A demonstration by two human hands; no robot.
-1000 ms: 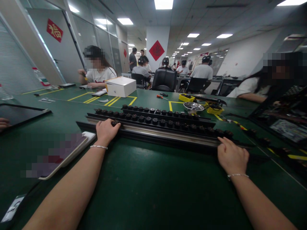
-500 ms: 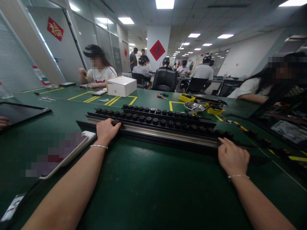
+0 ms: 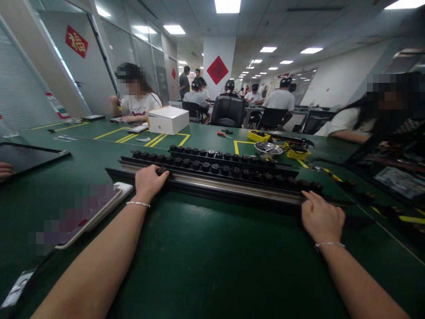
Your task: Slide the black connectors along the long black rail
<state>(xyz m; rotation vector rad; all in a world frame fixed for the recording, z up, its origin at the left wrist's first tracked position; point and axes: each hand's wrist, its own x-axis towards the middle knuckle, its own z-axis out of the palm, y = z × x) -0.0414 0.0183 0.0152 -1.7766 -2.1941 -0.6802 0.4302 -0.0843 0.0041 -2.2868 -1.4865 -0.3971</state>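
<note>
In front of me lies a long black rail with a silvery channel along its top. My left hand is closed at the rail's left part, thumb and fingers pinching a small black round part over the channel. My right hand is closed around the rail's right end; its index finger rests along the edge and the other fingers are partly hidden. Just behind, two more black rails carry rows of black round parts, which look like sockets.
A phone lies left of my left forearm. Farther back are a white box, a screwdriver, a yellow bin and a metal bowl. Co-workers sit at left and right; another person's hand shows at the left edge.
My left hand has slid slightly to the right along the rail with the small black round part. My right hand stays practically in place.
</note>
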